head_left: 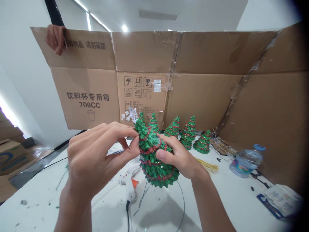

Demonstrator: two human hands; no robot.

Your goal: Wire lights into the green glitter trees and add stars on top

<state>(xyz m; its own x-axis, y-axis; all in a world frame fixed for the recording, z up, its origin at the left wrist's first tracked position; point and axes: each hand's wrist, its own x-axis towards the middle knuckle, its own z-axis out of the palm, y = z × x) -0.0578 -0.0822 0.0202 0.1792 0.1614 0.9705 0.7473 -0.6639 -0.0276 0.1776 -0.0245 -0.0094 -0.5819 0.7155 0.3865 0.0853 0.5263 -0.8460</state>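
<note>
A small green tinsel Christmas tree [158, 162], wrapped with red garland, is raised above the table and leans to the left. A clear star [132, 114] shows at its tip. My right hand [182, 158] grips the tree from the right, thumb on the front. At the tree's upper left side, my left hand [96, 158] has thumb and forefinger pinched together against the edge; whatever is between them is hidden. A white glue gun [129, 185] with an orange trigger lies just below, between the hands. Thin dark wire [183, 199] curves out under the tree.
Several similar trees [188, 132] stand behind. Yellow strands [209, 165], a water bottle [248, 161], scissors [260, 180] and a white packet [280, 199] are to the right on the white table [108, 212]. A tall cardboard sheet [202, 96] walls off the back.
</note>
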